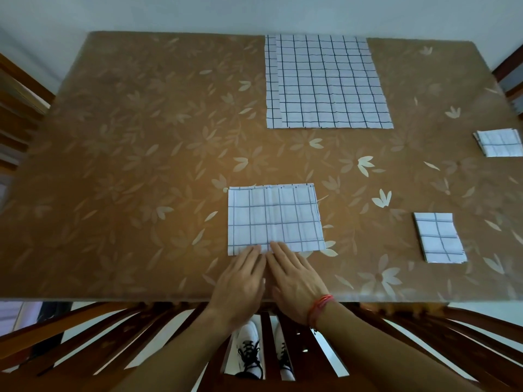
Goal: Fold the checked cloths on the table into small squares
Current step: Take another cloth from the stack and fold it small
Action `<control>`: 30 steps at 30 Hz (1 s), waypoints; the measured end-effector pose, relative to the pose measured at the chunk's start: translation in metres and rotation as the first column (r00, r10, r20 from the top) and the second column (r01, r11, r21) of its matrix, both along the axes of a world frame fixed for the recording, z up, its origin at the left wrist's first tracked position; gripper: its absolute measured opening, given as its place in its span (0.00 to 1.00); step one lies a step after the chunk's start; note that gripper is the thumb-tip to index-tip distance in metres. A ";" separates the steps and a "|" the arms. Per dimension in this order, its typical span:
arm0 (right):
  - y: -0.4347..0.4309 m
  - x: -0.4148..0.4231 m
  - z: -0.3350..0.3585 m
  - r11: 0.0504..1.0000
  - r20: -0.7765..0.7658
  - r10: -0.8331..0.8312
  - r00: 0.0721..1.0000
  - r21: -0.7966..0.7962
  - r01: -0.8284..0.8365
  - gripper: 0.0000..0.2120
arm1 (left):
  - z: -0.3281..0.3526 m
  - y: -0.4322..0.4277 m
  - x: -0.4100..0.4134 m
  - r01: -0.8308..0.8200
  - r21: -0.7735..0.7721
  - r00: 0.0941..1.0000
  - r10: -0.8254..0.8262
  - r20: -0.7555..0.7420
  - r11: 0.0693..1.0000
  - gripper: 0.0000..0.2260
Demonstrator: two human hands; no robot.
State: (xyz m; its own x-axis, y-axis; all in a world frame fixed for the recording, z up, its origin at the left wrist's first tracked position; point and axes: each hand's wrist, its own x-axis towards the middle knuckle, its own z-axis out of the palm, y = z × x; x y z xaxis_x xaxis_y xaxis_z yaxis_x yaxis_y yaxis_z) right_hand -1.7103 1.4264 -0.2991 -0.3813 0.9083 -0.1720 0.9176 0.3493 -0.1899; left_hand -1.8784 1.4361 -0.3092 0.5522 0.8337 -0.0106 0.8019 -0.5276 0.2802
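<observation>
Brown floral table (141, 165) | both hands' fingers flat, together on half-folded cloth (274, 219) | far-right folded cloth (499, 142) cropped

Brown tablecloth (141, 165) with pale leaf and flower print covers the table. Wooden slatted chair (135, 335) tucked in at near edge, more wooden chairs at far left (19, 108) and far right (509, 77). White sneakers (249, 352) with black laces seen through the slats. Pale wall (254, 12) behind.
</observation>
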 end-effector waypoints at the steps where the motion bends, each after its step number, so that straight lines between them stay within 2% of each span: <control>1: -0.001 -0.001 -0.002 1.000 0.024 -0.011 1.000 -0.024 0.012 0.30 | -0.001 0.001 0.000 -0.010 -0.010 0.999 0.010 -0.032 1.000 0.21; 6: 0.000 0.002 -0.012 0.988 0.059 -0.043 0.997 -0.143 0.051 0.35 | 0.000 0.003 0.000 -0.046 -0.061 0.993 0.039 -0.113 0.997 0.25; 13: 0.001 0.001 -0.012 0.992 0.045 -0.039 0.998 -0.117 0.044 0.37 | -0.004 0.002 -0.003 -0.091 -0.085 0.990 0.081 -0.116 0.992 0.26; 19: 0.004 -0.002 -0.005 0.978 0.062 -0.034 0.997 -0.204 0.046 0.38 | -0.009 -0.001 -0.003 -0.118 -0.103 0.985 0.104 -0.136 0.988 0.26; 21: 0.004 -0.003 -0.005 0.984 0.079 -0.056 0.995 -0.165 0.068 0.38 | -0.008 -0.001 -0.004 -0.135 -0.096 0.983 0.121 -0.139 0.986 0.26; 23: 0.003 -0.008 -0.004 0.986 0.075 -0.072 0.995 -0.142 0.082 0.38 | -0.007 -0.002 -0.008 -0.149 -0.081 0.980 0.136 -0.148 0.986 0.26; 27: -0.001 -0.032 -0.008 0.993 -0.033 -0.005 0.999 -0.122 0.001 0.33 | -0.010 -0.003 -0.015 -0.143 -0.082 0.980 0.129 -0.151 0.986 0.25; 30: 0.001 -0.037 -0.010 0.986 -0.032 -0.031 0.999 -0.163 0.026 0.33 | -0.011 -0.003 -0.015 -0.133 -0.078 0.981 0.120 -0.153 0.988 0.25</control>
